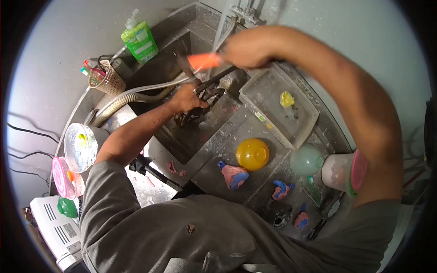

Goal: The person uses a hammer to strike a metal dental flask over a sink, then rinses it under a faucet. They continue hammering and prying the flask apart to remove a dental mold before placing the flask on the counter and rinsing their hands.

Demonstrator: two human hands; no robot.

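Down in the sink (182, 150), the left hand (187, 98) is clamped on a dark metal tool (207, 93). At one o'clock from it, the right hand (248, 48) is closed around an orange-handled brush (205, 60), held over the tool. At five o'clock on the counter sit a yellow bowl (252, 154) and a clear tray (277, 111).

1. Strong fisheye view: a black vignette rings the round picture, and straight lines bow near the edges.
2. Light is even and fairly bright, falling from above; the pale walls look washed out.
3. The sink basin (182, 59) lies in shadow.
4. The raised right hand (248, 48) and its orange tool (205, 60) are motion-blurred.
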